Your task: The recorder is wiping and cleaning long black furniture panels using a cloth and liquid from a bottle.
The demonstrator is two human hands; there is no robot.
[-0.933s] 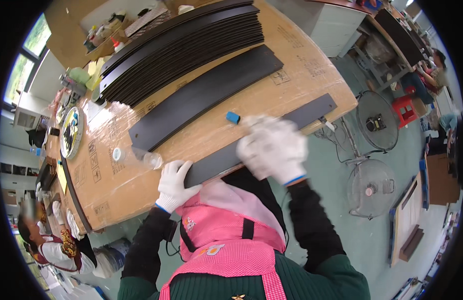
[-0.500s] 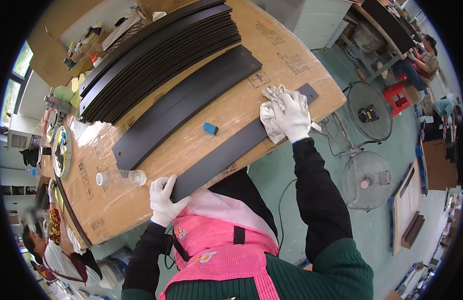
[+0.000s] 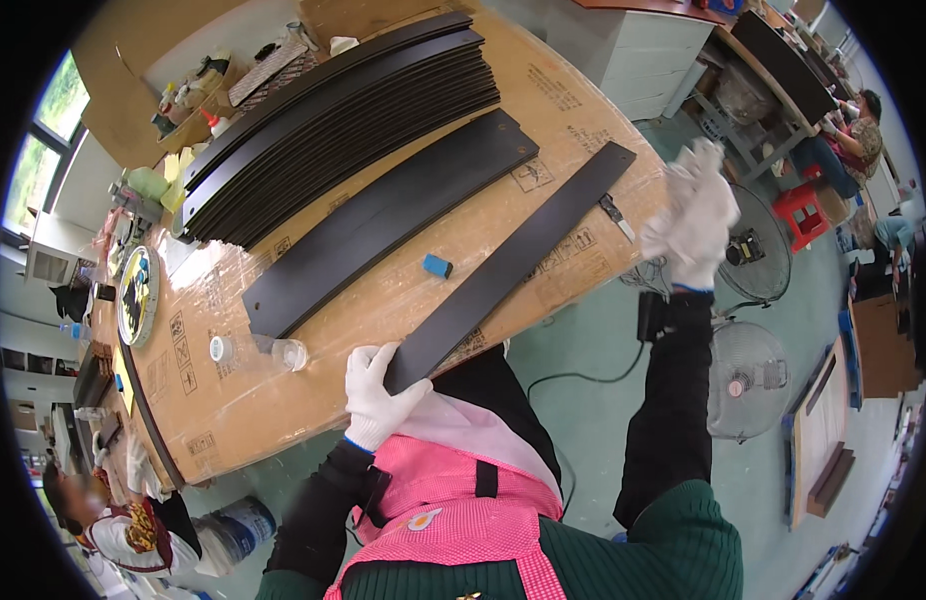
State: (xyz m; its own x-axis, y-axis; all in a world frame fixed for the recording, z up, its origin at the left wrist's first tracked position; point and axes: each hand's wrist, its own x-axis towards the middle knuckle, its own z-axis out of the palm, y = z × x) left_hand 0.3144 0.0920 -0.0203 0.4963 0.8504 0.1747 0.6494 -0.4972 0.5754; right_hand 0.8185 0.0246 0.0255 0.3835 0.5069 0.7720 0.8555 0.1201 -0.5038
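A long dark flat strip (image 3: 513, 260) lies slanted across the cardboard-covered table. My left hand (image 3: 380, 398), in a white glove, grips its near end, thumb on one side and fingers on the other. Past the table's right edge, my gloved right hand (image 3: 695, 255) is raised and blurred by motion. A crumpled white cloth (image 3: 695, 185) is bunched in it, apart from the strip. Beyond the strip lie a small blue block (image 3: 437, 265) and a wider dark curved board (image 3: 393, 220). A small knife-like tool (image 3: 617, 217) rests beside the strip's far end.
A tall stack of dark curved boards (image 3: 353, 130) fills the table's far side. A clear plastic bottle (image 3: 258, 352) lies on its side at the left, near a round tray (image 3: 138, 297). Standing fans (image 3: 748, 380) are off the right edge. Other people work at both sides.
My right hand has lifted off the strip with the cloth and swung right, beyond the table edge. The strip's far end now points farther away, and the knife-like tool is uncovered.
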